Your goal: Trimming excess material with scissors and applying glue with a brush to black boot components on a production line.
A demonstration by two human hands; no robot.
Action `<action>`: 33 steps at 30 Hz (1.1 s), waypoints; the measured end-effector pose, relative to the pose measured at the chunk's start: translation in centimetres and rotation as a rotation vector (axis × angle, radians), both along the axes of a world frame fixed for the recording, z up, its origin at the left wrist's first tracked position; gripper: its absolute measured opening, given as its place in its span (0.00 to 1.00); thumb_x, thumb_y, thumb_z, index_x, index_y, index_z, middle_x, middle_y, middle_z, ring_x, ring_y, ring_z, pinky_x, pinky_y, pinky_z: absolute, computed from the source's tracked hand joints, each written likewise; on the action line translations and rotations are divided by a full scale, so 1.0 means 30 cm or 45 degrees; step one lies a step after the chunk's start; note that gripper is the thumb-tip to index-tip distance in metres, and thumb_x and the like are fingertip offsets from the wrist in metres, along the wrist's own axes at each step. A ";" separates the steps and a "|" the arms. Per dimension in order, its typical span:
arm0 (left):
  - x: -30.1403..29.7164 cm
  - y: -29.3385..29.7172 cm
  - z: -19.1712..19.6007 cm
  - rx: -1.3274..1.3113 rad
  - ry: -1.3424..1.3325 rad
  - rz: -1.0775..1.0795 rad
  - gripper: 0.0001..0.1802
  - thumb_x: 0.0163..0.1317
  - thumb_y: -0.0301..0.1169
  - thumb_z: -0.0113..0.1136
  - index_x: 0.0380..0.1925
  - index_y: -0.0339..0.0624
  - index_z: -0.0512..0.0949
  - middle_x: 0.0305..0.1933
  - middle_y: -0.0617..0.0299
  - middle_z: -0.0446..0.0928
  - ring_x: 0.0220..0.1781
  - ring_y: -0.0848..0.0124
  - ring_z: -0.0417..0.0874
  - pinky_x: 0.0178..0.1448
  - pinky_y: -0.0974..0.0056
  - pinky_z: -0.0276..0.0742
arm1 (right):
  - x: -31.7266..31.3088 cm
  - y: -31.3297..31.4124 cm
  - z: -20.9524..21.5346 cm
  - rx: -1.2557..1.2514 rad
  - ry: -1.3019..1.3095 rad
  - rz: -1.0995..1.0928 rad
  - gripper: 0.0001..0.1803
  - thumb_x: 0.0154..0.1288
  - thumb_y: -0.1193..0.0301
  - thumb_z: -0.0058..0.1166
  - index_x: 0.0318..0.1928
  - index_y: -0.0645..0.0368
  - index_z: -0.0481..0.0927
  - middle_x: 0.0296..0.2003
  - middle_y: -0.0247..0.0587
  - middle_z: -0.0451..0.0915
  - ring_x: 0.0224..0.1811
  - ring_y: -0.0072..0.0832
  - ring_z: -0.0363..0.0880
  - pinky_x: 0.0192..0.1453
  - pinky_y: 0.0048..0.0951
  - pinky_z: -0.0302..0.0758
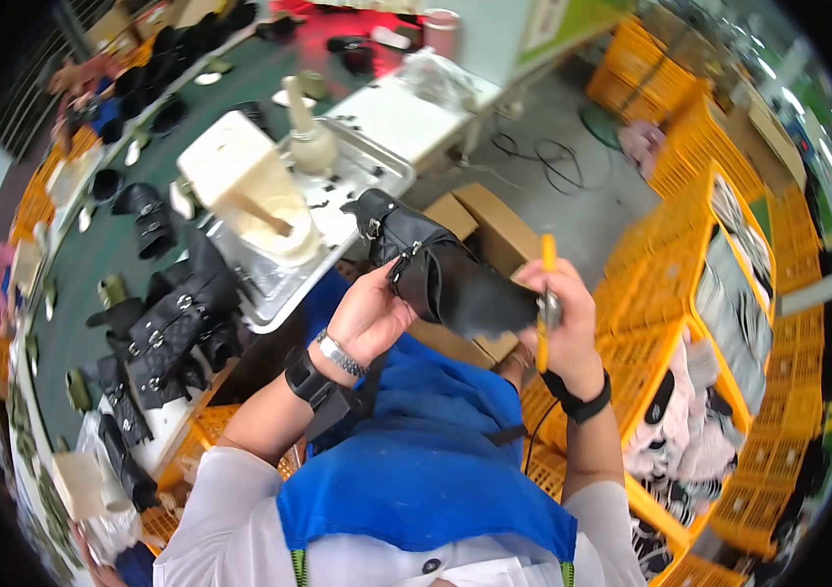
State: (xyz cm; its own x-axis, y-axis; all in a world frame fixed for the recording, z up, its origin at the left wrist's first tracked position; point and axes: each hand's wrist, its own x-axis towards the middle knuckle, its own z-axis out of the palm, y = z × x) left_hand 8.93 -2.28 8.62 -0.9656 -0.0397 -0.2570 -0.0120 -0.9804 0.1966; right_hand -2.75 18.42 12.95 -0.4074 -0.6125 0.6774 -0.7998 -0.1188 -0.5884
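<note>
A black leather boot upper (479, 293) with buckled straps lies slantwise in front of my blue apron, its strapped end to the upper left. My left hand (372, 318) is closed on its edge near a buckle, thumb and fingers pinching the leather. At the wide end is my right hand (574, 311), fingers closed around a hand tool (547, 252) with yellow handles and a metal middle. That tool touches or nearly touches the upper's rim; its exact kind is hard to make out.
Left of me, a metal tray (274, 311) on the table holds a white container (230, 157) and a white bottle (313, 147). More black boot uppers (176, 328) lie on the green conveyor (83, 284). Yellow crates (646, 323) stand right; cardboard boxes (499, 230) sit ahead.
</note>
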 end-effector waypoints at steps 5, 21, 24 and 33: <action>-0.074 0.074 -0.055 -0.096 -0.341 -0.115 0.16 0.65 0.28 0.36 0.46 0.29 0.69 0.49 0.52 0.72 0.50 0.65 0.75 0.57 0.60 0.71 | -0.036 0.012 -0.027 -0.125 -0.769 -0.489 0.19 0.50 0.72 0.62 0.42 0.62 0.69 0.31 0.31 0.70 0.32 0.20 0.67 0.37 0.19 0.66; -0.058 -0.034 -0.083 -2.651 0.119 0.243 0.66 0.32 0.37 0.75 0.66 0.43 0.37 0.64 0.46 0.55 0.66 0.56 0.59 0.65 0.57 0.56 | -0.110 -0.068 -0.239 -0.495 -1.772 -0.342 0.21 0.50 0.72 0.61 0.44 0.58 0.68 0.38 0.35 0.65 0.43 0.23 0.64 0.48 0.23 0.64; -0.102 -0.002 -0.024 -2.679 0.264 0.112 0.67 0.30 0.37 0.76 0.65 0.39 0.38 0.61 0.44 0.60 0.62 0.53 0.64 0.64 0.60 0.60 | -0.119 -0.082 -0.287 -0.550 -2.166 -0.091 0.19 0.52 0.77 0.57 0.43 0.56 0.64 0.39 0.40 0.71 0.40 0.31 0.75 0.44 0.31 0.76; -0.126 -0.020 -0.092 -2.784 0.206 0.332 0.36 0.35 0.39 0.73 0.46 0.36 0.71 0.35 0.50 0.79 0.36 0.59 0.82 0.41 0.63 0.77 | -0.109 -0.042 -0.377 -0.437 -2.351 -0.097 0.14 0.56 0.73 0.54 0.41 0.57 0.66 0.33 0.39 0.73 0.34 0.31 0.76 0.37 0.30 0.77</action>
